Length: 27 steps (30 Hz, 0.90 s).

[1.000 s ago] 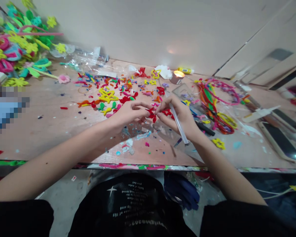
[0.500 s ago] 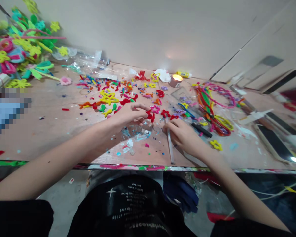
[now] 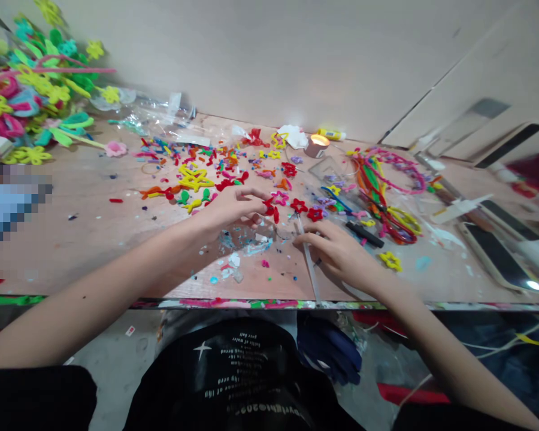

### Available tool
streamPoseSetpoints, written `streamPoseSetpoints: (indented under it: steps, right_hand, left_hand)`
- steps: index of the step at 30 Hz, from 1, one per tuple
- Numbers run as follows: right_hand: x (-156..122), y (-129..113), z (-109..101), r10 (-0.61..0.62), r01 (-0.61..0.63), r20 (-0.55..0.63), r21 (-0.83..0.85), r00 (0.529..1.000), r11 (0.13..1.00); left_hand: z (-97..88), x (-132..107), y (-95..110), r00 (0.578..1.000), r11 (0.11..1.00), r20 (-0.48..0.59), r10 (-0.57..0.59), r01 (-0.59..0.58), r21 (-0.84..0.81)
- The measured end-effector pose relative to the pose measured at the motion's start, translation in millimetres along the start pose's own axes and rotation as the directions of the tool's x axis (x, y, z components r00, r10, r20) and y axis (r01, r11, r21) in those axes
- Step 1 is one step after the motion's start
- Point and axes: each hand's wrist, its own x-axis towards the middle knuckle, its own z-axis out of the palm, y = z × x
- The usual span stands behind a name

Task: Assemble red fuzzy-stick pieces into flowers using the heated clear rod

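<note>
On the table (image 3: 85, 239), we now rest the clear stick (image 3: 311, 269).
Our right hand (image 3: 336, 248) loosens, freed; our left hand (image 3: 236, 209) pinches the red piece (image 3: 270, 208).

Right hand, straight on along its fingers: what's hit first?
Beyond the pale stick at the right hand, probably the red piece or the left hand holding it; depth is unclear, so it might pass beneath both.

The left hand (image 3: 233, 209) hid part of a red piece (image 3: 270, 209) — its full outline unclear — and the right hand (image 3: 332, 248) covered a stretch of the clear stick (image 3: 312, 275). Pixelation masked a blue object (image 3: 9, 206), cut off at left.
</note>
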Motion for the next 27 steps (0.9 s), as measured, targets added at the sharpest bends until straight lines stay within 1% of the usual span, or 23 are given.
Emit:
streamPoseSetpoints:
  steps: [3,7,10,12,15,19,23,27]
  right_hand:
    - [-2.2,9.9,-4.8,0.025,-0.024,-0.016,0.025,1.000,0.999]
    - [-2.0,18.9,-8.7,0.053,-0.052,-0.003,0.055,0.999,0.997]
    - [1.2,19.6,-7.2,0.032,-0.034,0.024,0.057,0.999,0.998]
    - [3.5,18.8,-5.2,0.016,-0.017,0.027,0.053,1.000,0.998]
    - [5.8,18.1,-3.3,-0.001,0.000,0.034,0.034,0.999,0.999]
    - [10.5,17.9,-5.1,-0.021,0.021,0.038,0.021,0.999,1.000]
    - [30.9,17.6,-7.6,0.006,-0.005,-0.015,0.039,1.000,0.999]
    - [68.8,25.7,-3.9,0.027,-0.020,-0.100,0.066,0.995,0.998]
  left_hand:
    - [0.4,-1.3,2.9,1.000,1.000,-0.010,-0.012,0.012,0.007]
    - [-2.4,-2.2,9.8,0.999,1.000,-0.027,-0.022,0.022,0.009]
    - [-7.2,-0.9,15.5,0.999,0.998,-0.034,0.024,-0.026,-0.056]
    - [-10.5,-0.5,19.6,0.998,0.996,-0.059,0.034,-0.039,-0.084]
    - [-14.9,-0.9,25.3,0.995,0.994,-0.093,0.045,-0.055,-0.099]
    - [-19.8,0.1,27.6,0.985,0.989,-0.128,0.117,-0.127,-0.075]
    - [-20.1,1.1,24.8,0.986,0.993,-0.114,0.118,-0.121,-0.014]
    - [-16.9,-0.3,23.4,0.991,0.997,-0.105,0.077,-0.073,0.037]
